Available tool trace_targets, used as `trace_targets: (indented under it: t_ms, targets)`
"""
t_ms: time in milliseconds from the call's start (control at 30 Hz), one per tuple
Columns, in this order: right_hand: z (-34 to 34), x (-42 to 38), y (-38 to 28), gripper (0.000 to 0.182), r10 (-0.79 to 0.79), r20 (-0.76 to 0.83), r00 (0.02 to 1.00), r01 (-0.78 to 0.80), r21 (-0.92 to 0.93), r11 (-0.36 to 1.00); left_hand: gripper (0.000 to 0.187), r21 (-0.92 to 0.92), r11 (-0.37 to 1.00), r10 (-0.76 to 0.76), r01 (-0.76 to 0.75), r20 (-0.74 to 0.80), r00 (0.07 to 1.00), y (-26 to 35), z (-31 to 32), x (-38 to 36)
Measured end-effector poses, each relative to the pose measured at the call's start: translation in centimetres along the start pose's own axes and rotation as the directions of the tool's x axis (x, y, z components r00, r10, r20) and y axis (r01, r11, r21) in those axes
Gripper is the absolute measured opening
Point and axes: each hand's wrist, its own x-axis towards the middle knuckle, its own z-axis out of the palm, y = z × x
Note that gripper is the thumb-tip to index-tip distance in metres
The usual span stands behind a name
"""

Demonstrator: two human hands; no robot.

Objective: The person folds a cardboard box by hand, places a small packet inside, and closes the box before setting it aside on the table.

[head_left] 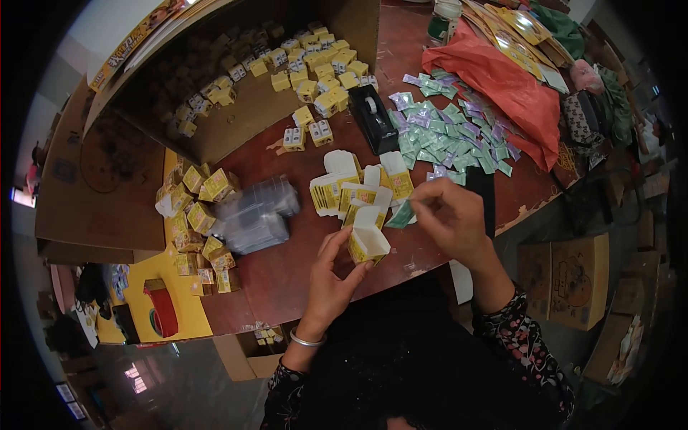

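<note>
My left hand (332, 276) grips a small yellow box (369, 246) from below and the side, its white flap raised and its top open. Pinched in the fingers of my right hand (451, 215) is a green sachet (400, 215), just right of the open box and apart from it. Behind the box lie several flattened yellow and white cartons (335, 188). To their right, green and purple sachets (444, 129) form a loose pile.
A large cardboard box (236, 129) lies open at the back, with small yellow boxes (322, 72) inside. A black tape dispenser (374, 120) stands mid-table. Clear plastic sleeves (254, 215) and closed yellow boxes (203, 222) lie left. Red plastic (494, 79) borders the sachets.
</note>
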Motion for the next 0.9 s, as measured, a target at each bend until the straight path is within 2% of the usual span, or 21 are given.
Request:
trace_targets:
  t_ms: [100, 233, 333, 433, 467, 533, 600, 700, 733, 833, 900]
  targets:
    - [1.7, 0.2, -1.0, 0.01, -0.127, 0.065, 0.99, 0.133, -0.094, 0.987, 0.067, 0.041, 0.998, 0.04, -0.04, -0.005, 0.999, 0.3, 0.2, 0.0]
    - [3.4, -0.2, -0.7, 0.011, -0.11, 0.219, 0.97, 0.112, 0.003, 0.994, 0.068, -0.022, 1.0, 0.019, -0.02, -0.034, 0.999, 0.5, 0.3, -0.3]
    - [3.4, -0.1, -1.0, 0.014, -0.088, 0.232, 0.969, 0.127, -0.16, 0.979, 0.07, 0.033, 0.992, 0.123, -0.122, -0.032, 0.992, 0.7, 0.4, -0.4]
    - [1.4, 0.6, -1.0, 0.025, -0.136, 0.132, 0.982, 0.141, -0.029, 0.99, 0.066, -0.128, 0.969, 0.207, -0.212, -0.05, 0.977, 0.5, 0.4, -0.5]
    - [0.0, 0.5, -0.4, 0.039, -0.173, 0.166, 0.971, 0.167, 0.047, 0.985, 0.065, -0.143, 0.963, 0.226, -0.228, -0.027, 0.974, 0.4, 0.2, -0.5]
    - [0.8, 0.2, 0.5, 0.047, -0.281, 0.167, 0.945, 0.254, 0.165, 0.953, 0.061, -0.174, 0.949, 0.271, -0.263, 0.02, 0.962, 0.1, -0.3, -0.4]
    - [1.5, -0.5, 0.9, 0.062, -0.325, 0.241, 0.914, 0.276, 0.216, 0.936, 0.053, -0.27, 0.933, 0.263, -0.237, 0.063, 0.963, 0.6, -0.3, -0.3]
    - [3.6, -2.3, 1.4, 0.065, -0.228, 0.293, 0.928, 0.144, 0.282, 0.948, 0.044, -0.312, 0.928, 0.263, -0.202, 0.169, 0.95, 0.7, -0.3, -0.2]
    - [4.2, -2.5, 2.1, 0.072, -0.257, 0.264, 0.929, 0.189, 0.256, 0.948, 0.041, -0.306, 0.932, 0.268, -0.197, 0.21, 0.94, 0.8, -0.4, -0.2]
    - [3.8, -2.2, 2.5, 0.063, -0.372, 0.248, 0.894, 0.322, 0.22, 0.921, 0.036, -0.167, 0.953, 0.286, -0.251, 0.235, 0.929, 1.2, -0.7, -0.3]
    - [3.8, -1.8, 2.4, 0.056, -0.425, 0.234, 0.875, 0.398, 0.152, 0.904, 0.033, -0.169, 0.952, 0.288, -0.254, 0.229, 0.93, 0.9, -0.7, -0.5]
